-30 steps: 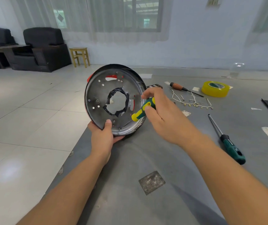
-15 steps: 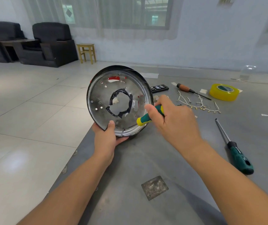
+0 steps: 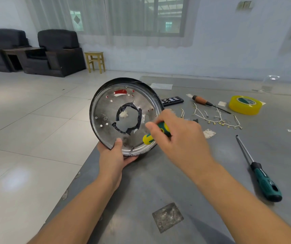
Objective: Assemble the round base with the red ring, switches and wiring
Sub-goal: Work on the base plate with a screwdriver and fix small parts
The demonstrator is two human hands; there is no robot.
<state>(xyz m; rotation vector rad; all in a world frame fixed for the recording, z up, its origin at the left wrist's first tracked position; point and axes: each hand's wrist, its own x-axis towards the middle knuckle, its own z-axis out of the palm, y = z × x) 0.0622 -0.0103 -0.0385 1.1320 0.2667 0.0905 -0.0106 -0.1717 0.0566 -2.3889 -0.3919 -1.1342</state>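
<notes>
The left hand [image 3: 112,158] is gripping the round base [image 3: 106,110] upright on edge; the right hand [image 3: 180,136] is clasping a screwdriver [image 3: 156,132], tip slanting down-left onto it.

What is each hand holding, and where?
Left hand: round metal base, by its lower rim. Right hand: green-and-yellow-handled screwdriver, by its handle.

Three screwdrivers on show — a green-and-yellow one [image 3: 156,133], a long dark-green one [image 3: 257,170] lying on the bench [image 3: 141,199], and a wooden-handled one [image 3: 205,101] further back. One round base [image 3: 126,116], one roll of yellow tape [image 3: 245,104], one black remote [image 3: 172,100], one tangle of wires [image 3: 217,117] — its strands too fine to count. Beyond the bench, two dark armchairs [image 3: 58,51] and a single yellow stool [image 3: 95,61].
</notes>
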